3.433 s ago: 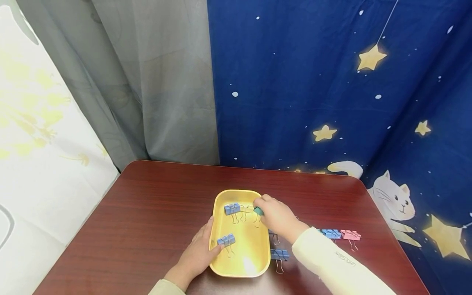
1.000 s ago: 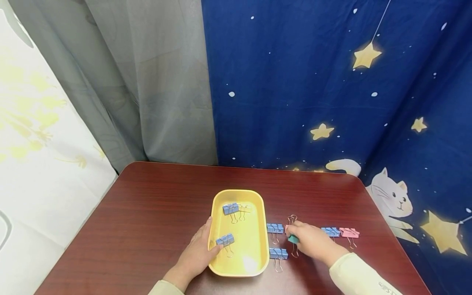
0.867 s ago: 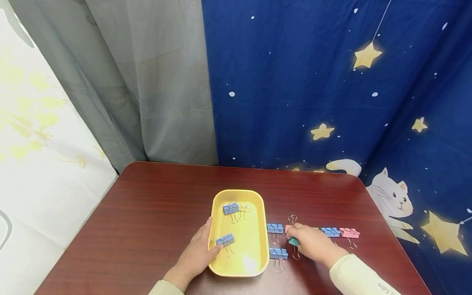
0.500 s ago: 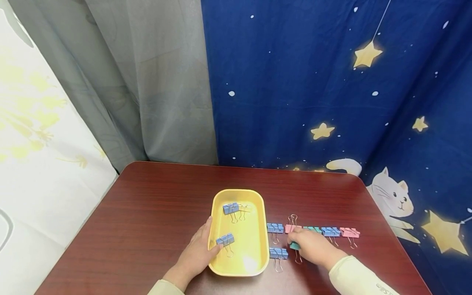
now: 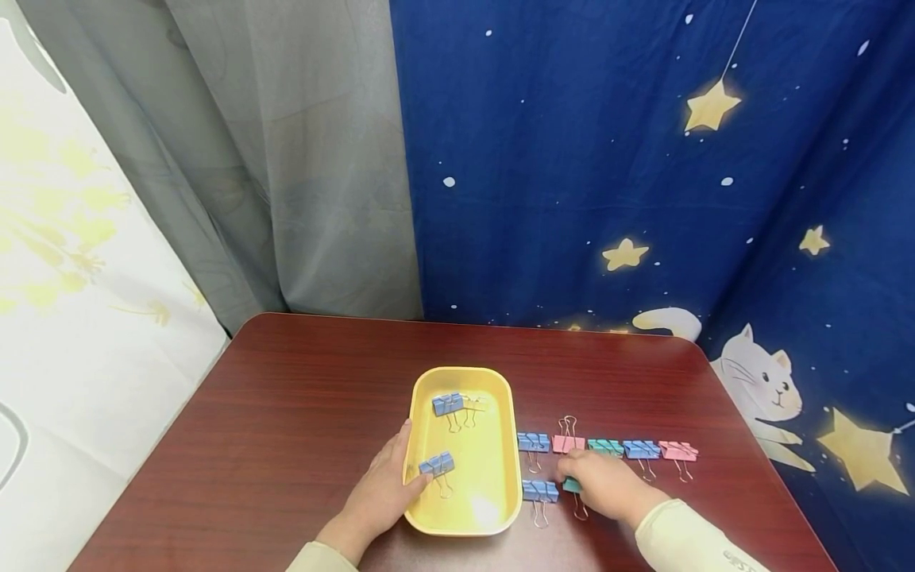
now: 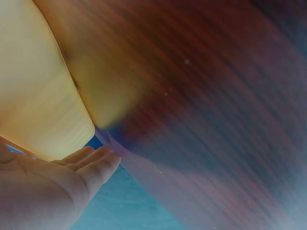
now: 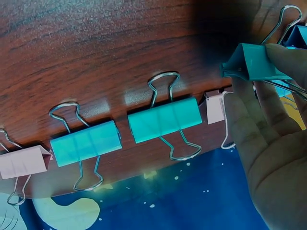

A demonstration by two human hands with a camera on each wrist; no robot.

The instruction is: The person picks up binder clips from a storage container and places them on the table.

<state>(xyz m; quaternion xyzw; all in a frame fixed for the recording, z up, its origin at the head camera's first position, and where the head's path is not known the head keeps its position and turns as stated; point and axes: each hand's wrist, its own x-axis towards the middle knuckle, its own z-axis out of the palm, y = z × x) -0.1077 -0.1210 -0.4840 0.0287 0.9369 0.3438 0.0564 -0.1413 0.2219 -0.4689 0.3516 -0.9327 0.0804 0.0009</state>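
In the head view my left hand (image 5: 379, 492) holds the left wall of a yellow tray (image 5: 518, 477), thumb over the rim and fingers along the outside. Inside the tray lie two blue binder clips, one upper (image 5: 447, 404) and one lower (image 5: 437, 464), plus a yellow binder clip (image 5: 473, 405). Right of the tray, my right hand (image 5: 608, 485) pinches a green binder clip (image 7: 259, 62) between thumb and fingers, low over the table. It is just right of a blue binder clip (image 5: 539, 491) and partly hidden by my fingers in the head view.
Behind the right hand runs a row of binder clips: blue (image 5: 533, 442), pink (image 5: 568, 443), green (image 5: 606, 446), blue (image 5: 642, 450) and pink (image 5: 677, 451). All rest on the dark red wooden table (image 5: 322, 381). Curtains (image 5: 572, 159) hang past its back edge.
My right hand has carried the green binder clip out of the tray to the right, then drawn it nearer, down beside the front blue clip. The left hand stays on the tray.
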